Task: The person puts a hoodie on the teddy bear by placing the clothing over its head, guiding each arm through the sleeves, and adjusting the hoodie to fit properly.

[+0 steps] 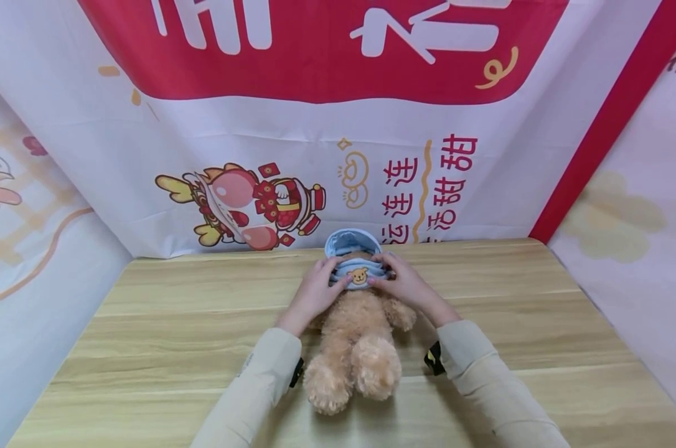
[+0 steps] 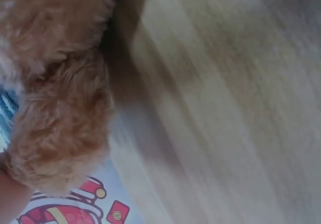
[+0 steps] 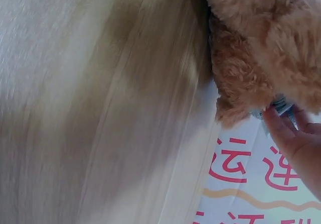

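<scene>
A tan plush toy (image 1: 356, 320) lies on its back on the wooden table, its feet toward me. Bunched light-blue cloth clothing (image 1: 363, 265) with a small bear-face patch covers its head end, and a pale-edged opening (image 1: 353, 234) spreads beyond. My left hand (image 1: 318, 287) pinches the cloth's left edge between thumb and fingers. On the opposite edge my right hand (image 1: 403, 284) does the same. Tan fur (image 3: 235, 73) and the right thumb and fingers on the blue cloth show in the right wrist view. In the left wrist view, fur (image 2: 60, 118) hides most of the hand.
The wooden table (image 1: 192, 330) extends to both sides of the toy. Behind its far edge hangs a white and red printed cloth (image 1: 293, 124) with a cartoon figure and lettering. Printed sheets (image 1: 640, 205) also hang at the sides.
</scene>
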`<action>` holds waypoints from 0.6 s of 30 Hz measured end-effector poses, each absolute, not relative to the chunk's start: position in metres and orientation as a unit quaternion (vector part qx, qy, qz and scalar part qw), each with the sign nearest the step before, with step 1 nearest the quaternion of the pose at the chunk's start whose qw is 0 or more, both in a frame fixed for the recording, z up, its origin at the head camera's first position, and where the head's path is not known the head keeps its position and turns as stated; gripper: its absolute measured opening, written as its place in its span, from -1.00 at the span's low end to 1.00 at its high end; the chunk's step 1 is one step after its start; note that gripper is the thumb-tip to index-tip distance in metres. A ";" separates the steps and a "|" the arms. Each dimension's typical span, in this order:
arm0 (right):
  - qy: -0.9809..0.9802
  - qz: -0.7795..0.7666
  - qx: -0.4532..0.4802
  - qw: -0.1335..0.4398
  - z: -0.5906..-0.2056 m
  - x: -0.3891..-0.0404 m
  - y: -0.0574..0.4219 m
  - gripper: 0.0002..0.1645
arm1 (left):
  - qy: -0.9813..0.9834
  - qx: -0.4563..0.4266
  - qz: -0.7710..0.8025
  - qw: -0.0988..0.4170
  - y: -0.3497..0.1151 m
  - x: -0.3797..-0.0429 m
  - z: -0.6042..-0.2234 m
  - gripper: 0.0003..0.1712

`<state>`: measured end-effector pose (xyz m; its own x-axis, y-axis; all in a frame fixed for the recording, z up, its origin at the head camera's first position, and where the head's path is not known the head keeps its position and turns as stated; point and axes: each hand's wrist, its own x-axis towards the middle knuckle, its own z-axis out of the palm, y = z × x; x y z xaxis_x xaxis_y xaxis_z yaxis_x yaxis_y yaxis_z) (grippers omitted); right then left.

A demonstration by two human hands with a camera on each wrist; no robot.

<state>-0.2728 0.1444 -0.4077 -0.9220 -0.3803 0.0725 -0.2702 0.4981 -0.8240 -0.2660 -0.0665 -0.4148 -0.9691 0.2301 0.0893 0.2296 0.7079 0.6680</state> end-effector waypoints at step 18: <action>0.876 -0.445 -0.181 0.046 -0.408 -0.270 0.141 -0.79 | 0.909 0.182 0.376 -0.003 -0.074 -0.264 -0.415 -0.79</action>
<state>-0.2701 0.1408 -0.4078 -0.9306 -0.3571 0.0804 -0.2756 0.5392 -0.7958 -0.2638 -0.0742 -0.4147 -0.9338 0.3285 0.1418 0.3326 0.6508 0.6825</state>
